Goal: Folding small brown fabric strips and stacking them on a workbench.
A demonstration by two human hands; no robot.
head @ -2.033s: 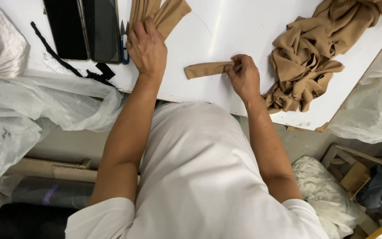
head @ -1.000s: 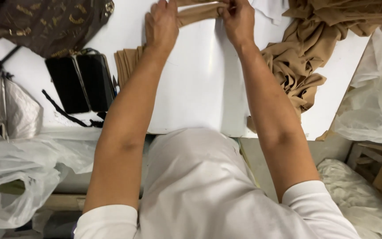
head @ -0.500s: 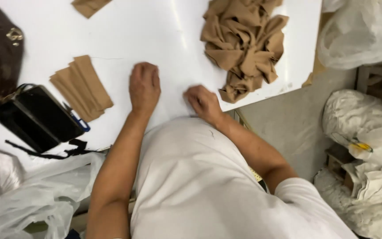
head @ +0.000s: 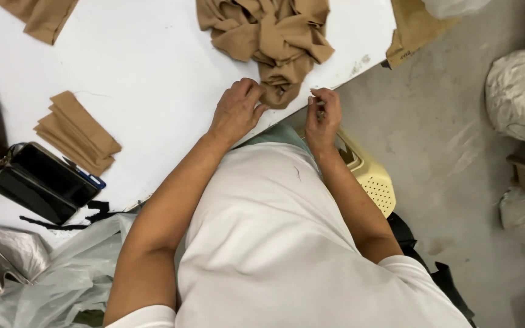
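Leaning over the white table [head: 153, 79], the person is working at the lower end of a crumpled heap of tan fabric [head: 271, 36] lying at the top centre of the frame. The left hand [head: 237, 110] is curling its fingers onto the cloth's hanging tip at the table edge, pinching it. The right hand [head: 323, 116] is hovering just beside that tip, off the table edge, fingertips pinched together on something too small to make out. A folded stack of tan pieces [head: 77, 130] is lying at the left, beside a black wallet [head: 44, 182]. A yellow plastic stool [head: 369, 179] is showing beneath the right forearm.
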